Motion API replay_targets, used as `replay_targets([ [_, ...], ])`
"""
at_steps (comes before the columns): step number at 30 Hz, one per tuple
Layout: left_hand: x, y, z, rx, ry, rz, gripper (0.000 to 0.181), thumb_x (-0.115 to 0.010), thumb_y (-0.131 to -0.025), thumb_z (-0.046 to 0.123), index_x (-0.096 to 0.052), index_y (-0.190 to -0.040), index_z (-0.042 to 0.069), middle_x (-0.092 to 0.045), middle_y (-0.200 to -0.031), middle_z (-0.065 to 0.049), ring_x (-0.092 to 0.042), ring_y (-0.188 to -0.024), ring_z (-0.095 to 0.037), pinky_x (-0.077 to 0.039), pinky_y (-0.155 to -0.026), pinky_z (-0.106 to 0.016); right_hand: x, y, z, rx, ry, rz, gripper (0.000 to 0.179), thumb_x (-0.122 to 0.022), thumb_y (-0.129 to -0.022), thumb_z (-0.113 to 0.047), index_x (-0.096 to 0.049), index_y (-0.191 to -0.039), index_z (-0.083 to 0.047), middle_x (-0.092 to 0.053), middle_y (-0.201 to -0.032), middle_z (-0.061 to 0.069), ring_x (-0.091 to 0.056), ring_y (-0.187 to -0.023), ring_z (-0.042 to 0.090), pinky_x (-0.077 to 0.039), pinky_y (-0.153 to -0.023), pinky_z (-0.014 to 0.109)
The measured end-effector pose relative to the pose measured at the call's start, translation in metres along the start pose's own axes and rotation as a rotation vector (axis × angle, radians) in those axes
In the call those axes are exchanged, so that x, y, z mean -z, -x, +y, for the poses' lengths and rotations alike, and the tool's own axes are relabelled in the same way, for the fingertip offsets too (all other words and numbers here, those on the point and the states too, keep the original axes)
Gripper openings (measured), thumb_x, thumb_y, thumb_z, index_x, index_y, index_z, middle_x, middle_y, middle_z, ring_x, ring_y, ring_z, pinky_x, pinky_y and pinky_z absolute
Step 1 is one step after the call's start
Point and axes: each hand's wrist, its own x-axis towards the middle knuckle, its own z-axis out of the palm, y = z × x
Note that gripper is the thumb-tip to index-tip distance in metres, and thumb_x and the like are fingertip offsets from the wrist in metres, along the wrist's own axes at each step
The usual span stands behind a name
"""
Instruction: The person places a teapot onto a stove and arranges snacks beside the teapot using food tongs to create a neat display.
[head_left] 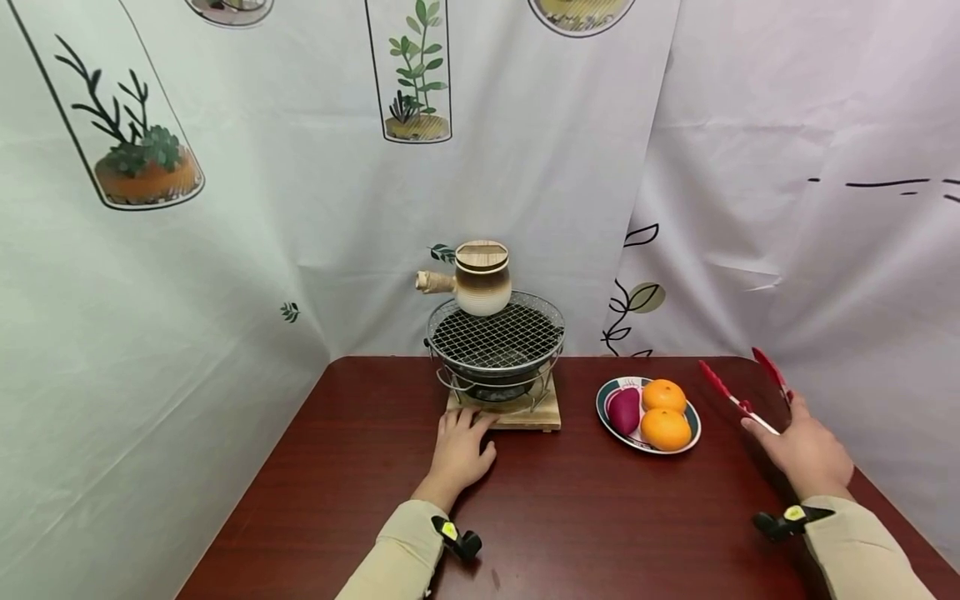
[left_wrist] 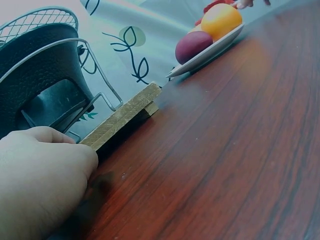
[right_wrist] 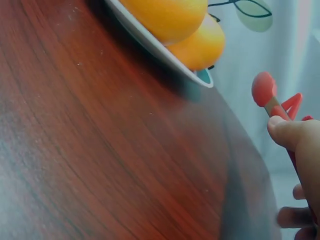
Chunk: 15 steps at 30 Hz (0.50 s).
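My left hand rests its fingers on the front edge of a wooden board, the thumb apart to the right. On that board stands a round tabletop grill with a wire mesh top. A brown-and-white pot with a wooden lid and wrapped side handle sits at the back of the mesh. At the right, my right hand grips red-tipped tongs, their arms spread apart. In the right wrist view the thumb presses along the tongs; the other fingers are partly hidden.
Between the grill and the tongs, a plate with a patterned rim holds a purple sweet potato and two oranges. The dark red table meets printed white cloth behind and at the sides.
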Motion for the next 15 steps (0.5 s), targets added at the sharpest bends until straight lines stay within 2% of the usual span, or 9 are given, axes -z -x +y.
replay_targets([
  [7, -0.002, 0.001, -0.002, -0.004, -0.014, -0.008, 0.042, -0.069, -0.086, 0.026, -0.068, -0.128, 0.023, -0.057, -0.132, -0.01, -0.047, -0.122, -0.037, -0.034, -0.106, -0.059, 0.009, 0.004, -0.001, 0.02, -0.008, -0.014, 0.118, -0.054, -0.086, -0.076, -0.006, -0.156, 0.006, -0.048, -0.119, 0.047, -0.056, -0.086, 0.059, -0.045, -0.054, 0.055],
  [11, -0.001, 0.001, -0.001, 0.0, -0.019, -0.021, 0.043, -0.068, -0.087, 0.027, -0.067, -0.129, 0.024, -0.056, -0.133, -0.009, -0.047, -0.123, -0.036, -0.033, -0.107, -0.058, 0.012, 0.009, 0.0, 0.063, -0.037, 0.0, 0.115, -0.056, -0.088, -0.073, -0.008, -0.156, 0.007, -0.061, -0.102, 0.036, -0.058, -0.083, 0.055, -0.045, -0.054, 0.054],
  [15, 0.0, 0.0, 0.001, 0.0, -0.022, -0.015, 0.042, -0.069, -0.086, 0.026, -0.067, -0.129, 0.023, -0.056, -0.132, -0.009, -0.047, -0.122, -0.036, -0.033, -0.106, -0.058, 0.016, 0.017, 0.0, 0.098, -0.078, -0.007, 0.11, -0.057, -0.09, -0.069, -0.011, -0.156, 0.006, -0.065, -0.093, 0.027, -0.059, -0.085, 0.052, -0.045, -0.056, 0.054],
])
